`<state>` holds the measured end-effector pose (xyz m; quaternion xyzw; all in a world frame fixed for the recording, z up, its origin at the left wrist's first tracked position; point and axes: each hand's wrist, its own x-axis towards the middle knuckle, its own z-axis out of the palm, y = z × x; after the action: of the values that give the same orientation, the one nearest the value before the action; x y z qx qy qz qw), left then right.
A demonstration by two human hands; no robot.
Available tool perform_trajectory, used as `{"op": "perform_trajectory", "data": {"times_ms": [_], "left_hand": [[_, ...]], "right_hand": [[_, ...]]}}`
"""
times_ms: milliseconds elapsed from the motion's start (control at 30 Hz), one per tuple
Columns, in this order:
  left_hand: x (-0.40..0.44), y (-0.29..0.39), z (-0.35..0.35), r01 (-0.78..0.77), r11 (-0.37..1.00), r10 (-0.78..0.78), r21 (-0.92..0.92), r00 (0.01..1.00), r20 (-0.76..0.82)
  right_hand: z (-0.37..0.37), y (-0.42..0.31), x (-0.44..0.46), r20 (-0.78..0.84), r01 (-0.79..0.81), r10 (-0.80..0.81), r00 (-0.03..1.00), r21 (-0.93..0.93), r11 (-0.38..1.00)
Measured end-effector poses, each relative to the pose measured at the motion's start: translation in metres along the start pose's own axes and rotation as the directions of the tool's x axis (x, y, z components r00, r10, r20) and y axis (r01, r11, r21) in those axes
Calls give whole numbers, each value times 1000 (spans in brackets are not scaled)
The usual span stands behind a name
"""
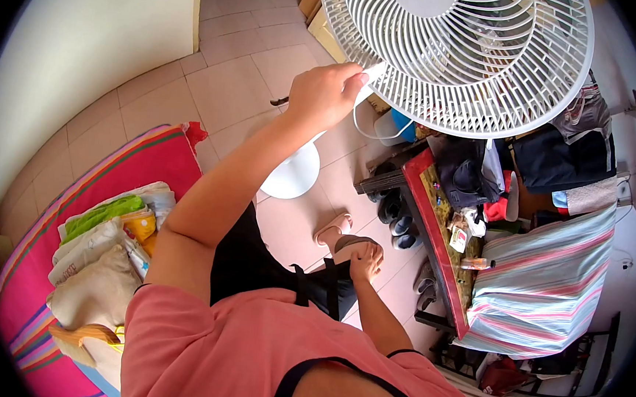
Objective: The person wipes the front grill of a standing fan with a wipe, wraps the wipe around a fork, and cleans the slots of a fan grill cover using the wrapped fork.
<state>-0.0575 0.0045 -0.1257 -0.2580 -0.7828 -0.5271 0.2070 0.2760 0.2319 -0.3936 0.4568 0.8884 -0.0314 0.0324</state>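
A white fan (424,58) with a round grille fills the upper right, tilted toward the camera. My left hand (325,92) is closed at the lower left edge of its grille, pinching a white part there. Below that wrist shows a round white base (292,173), and a white cord hangs under the grille. My right hand (366,262) is lower, in front of my body, with its fingers closed around a tan object (350,248) with a dark edge, which I cannot make out clearly.
Folded cloths (105,231) and a wooden-handled item lie on a pink striped cover (133,157) at the left. On the right stands a red-edged table (433,243) with clothes and small items. Shoes (397,222) are on the tiled floor beside it. A striped cloth (541,277) hangs farther right.
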Motion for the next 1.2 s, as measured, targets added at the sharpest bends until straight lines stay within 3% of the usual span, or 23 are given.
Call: {"op": "perform_trajectory", "data": {"times_ms": [100,233,300,567,733,867,933,1033,1133,1200], "left_hand": [[11,14,-13,105,989,-119,106,983,141],[13,25,-9,120,984,-142,131,976,168],[13,22,0,57,985,-89,162,976,198],[-10,11,19,28,997,-37,71,992,120],[-36,-1,34,-25,996,20,-82,998,-60],[-54,-22,38,-17,1000,17,-8,1000,4],[-61,-33,35,79,993,-93,86,978,184],[-58,-28,24,169,986,-169,11,981,97],[-33,-9,8,127,990,-127,-59,992,-2],[-19,-4,5,100,995,-100,-3,995,15]], "right_hand": [[1,0,-1,-15,15,-16,1000,-4,1000],[-1,-2,0,11,18,-18,1000,-16,1000],[-1,-3,0,-3,13,-13,1000,-21,1000],[0,-3,1,-10,21,-22,1000,-26,999],[0,-2,2,-9,8,-8,1000,-16,1000],[0,-1,2,-14,5,-5,1000,-12,1000],[-2,-2,0,-11,8,-8,1000,-4,1000],[-6,-5,0,34,-10,9,999,36,999],[-9,-5,-2,34,2,-3,999,29,1000],[-11,-6,-1,50,-9,8,999,19,1000]]}}
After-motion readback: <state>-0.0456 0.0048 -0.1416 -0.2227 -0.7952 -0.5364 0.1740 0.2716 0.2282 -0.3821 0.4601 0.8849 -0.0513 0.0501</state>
